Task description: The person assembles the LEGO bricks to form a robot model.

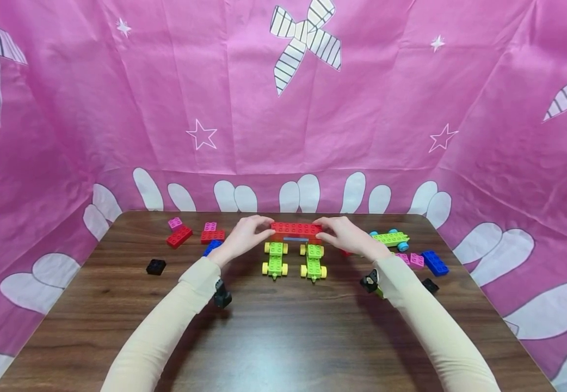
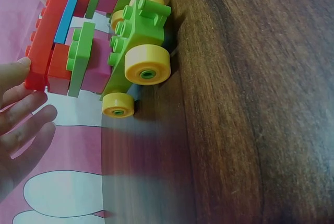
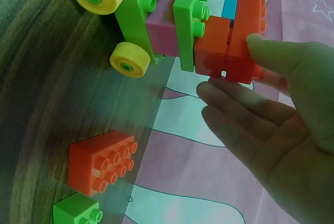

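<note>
A long red brick (image 1: 296, 228) spans the top of a toy-brick build. My left hand (image 1: 245, 237) grips its left end between thumb and fingers, and my right hand (image 1: 346, 235) holds the right end likewise. Under the long brick sit a thin blue piece (image 2: 66, 19) and a shorter red brick (image 3: 211, 46) at each side. Lower down come a green plate (image 3: 189, 25) and a pink brick (image 3: 163, 25). Two green wheeled bases (image 1: 275, 264) with yellow wheels (image 2: 147, 65) stand side by side on the table underneath.
On the left of the wooden table (image 1: 283, 337) lie red bricks (image 1: 179, 237), pink bricks, a blue brick and a black brick (image 1: 156, 267). A green base with blue wheels (image 1: 390, 238), pink bricks (image 1: 417, 260) and a blue brick (image 1: 435, 263) lie on the right. Pink cloth hangs behind.
</note>
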`<state>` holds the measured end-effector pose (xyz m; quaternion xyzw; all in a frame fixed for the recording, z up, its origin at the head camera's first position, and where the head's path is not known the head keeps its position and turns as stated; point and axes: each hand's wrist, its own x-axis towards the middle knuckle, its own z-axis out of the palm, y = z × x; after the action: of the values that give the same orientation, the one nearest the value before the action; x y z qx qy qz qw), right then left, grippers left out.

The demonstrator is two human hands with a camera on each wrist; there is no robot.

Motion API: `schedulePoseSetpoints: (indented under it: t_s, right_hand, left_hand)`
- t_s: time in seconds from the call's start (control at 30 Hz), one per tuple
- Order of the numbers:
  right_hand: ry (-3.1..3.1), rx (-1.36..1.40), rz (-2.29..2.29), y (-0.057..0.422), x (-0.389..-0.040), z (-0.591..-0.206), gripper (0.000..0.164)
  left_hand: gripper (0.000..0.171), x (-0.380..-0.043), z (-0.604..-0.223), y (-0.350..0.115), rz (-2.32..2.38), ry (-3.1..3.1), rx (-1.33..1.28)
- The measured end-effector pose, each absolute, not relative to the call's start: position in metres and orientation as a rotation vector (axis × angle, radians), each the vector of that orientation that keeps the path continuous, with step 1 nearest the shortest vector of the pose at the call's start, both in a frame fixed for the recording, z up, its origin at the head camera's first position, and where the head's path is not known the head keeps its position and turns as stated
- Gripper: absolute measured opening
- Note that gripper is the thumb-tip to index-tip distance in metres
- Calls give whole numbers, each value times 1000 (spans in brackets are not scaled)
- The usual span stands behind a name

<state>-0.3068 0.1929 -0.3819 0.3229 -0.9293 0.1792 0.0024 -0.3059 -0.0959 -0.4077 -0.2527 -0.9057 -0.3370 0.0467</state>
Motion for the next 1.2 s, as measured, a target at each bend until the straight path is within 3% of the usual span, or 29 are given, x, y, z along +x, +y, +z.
schedulePoseSetpoints:
  t_s: [1.2]
  right_hand:
    - [-2696,1054,566,196,-286,-393,35]
  left_hand:
    - [34,-289,-410,-102,-1068,-2707,-834]
